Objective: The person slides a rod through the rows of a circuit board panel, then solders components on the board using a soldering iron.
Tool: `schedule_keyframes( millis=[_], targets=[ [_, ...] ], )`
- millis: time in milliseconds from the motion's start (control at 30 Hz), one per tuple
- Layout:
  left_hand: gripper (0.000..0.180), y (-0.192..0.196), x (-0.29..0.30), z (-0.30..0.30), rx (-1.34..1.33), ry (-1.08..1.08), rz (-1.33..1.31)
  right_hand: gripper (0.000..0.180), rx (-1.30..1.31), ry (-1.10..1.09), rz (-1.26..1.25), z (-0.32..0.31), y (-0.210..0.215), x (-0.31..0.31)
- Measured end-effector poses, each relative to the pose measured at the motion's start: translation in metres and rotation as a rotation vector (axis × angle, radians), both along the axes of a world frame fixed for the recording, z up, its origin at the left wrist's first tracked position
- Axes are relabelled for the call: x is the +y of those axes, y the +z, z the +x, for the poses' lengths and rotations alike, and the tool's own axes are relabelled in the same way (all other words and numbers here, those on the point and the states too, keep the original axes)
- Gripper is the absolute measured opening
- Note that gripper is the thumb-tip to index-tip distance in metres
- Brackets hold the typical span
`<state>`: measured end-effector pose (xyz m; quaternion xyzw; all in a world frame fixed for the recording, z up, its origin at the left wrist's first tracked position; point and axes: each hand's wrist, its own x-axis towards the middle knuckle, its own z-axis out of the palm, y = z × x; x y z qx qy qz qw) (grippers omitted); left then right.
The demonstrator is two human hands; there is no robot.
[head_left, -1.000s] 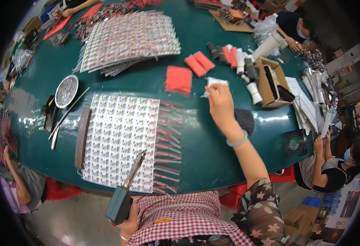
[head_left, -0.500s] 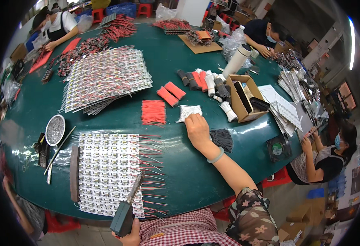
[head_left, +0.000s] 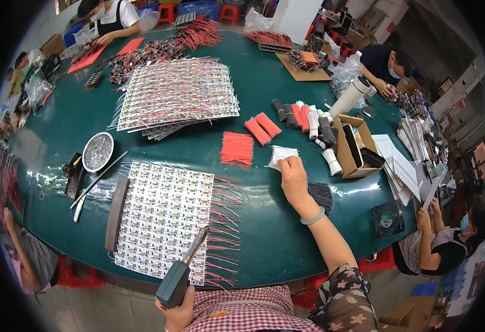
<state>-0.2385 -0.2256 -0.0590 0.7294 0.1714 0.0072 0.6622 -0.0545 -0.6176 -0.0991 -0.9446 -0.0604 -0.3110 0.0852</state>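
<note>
My left hand [head_left: 179, 312] is wrapped round the dark green handle of a soldering iron [head_left: 175, 279]. The iron's metal tip points up over the right edge of a white circuit board panel [head_left: 162, 221], whose many small units have red and white wires sticking out to the right. My right hand [head_left: 295, 185] has its fingers bent together on the near edge of a small pile of white wires [head_left: 284, 154]; the fingertips are partly hidden. Just left of that pile lie red wires [head_left: 237, 148]. Black wires [head_left: 321, 196] spread beside my right wrist.
A dark bar [head_left: 117, 214] lies along the panel's left edge. Beyond it are a white bowl [head_left: 98, 152] of silvery bits and a thin rod [head_left: 101, 178]. Stacked wired panels [head_left: 176, 94] stand behind. An open cardboard box [head_left: 356, 146] and a bottle [head_left: 350, 95] are right. Other people sit around.
The whole view has shifted, so the table's things appear further right. My right hand stays at the white wires, and my left hand still holds the soldering iron over the panel.
</note>
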Motion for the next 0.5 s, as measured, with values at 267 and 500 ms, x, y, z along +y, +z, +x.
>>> schedule_keyframes(
  millis=[267, 500],
  targets=[
    [0.029, 0.002, 0.009, 0.002, 0.002, -0.142, 0.021, 0.022, 0.041, 0.018, 0.057, -0.001, 0.014, -0.002],
    [0.025, -0.01, 0.013, -0.004, -0.12, -0.099, 0.089, 0.023, 0.155, 0.187, -0.059, -0.008, 0.055, 0.006]
  ],
)
